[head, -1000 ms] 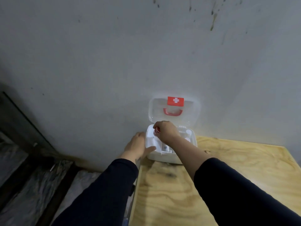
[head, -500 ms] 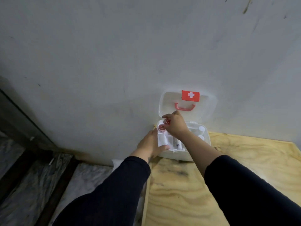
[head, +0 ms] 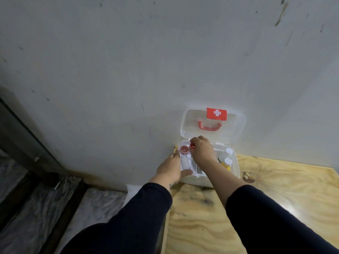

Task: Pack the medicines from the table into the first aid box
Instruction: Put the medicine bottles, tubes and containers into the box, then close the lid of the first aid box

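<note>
We see the first aid box (head: 236,169) sitting at the back left corner of the wooden table (head: 275,195), right up against the wall. Its clear lid (head: 238,125) stands open and leans on the wall. Our right hand (head: 202,150) reaches over the box, and its fingers are pinched together on a small red-topped thing (head: 192,146), maybe a little medicine pot, though it is too small for us to be sure. It is held just above the back left part of the box. Right beside it, to the left, a round red roll (head: 184,149) already lies in the back left pocket. Our left hand (head: 171,168) rests on the left side of the box, fingers spread and flat against it, gripping nothing, with the thumb at the front edge to keep the box from sliding. White-capped bottles (head: 227,156) lie in the right part of the box. We think the next move is a short one: the free spot is straight down under the right hand, so the right hand is the one to lower the red-topped thing in, next to the roll. We see no more medicines on the table.
</note>
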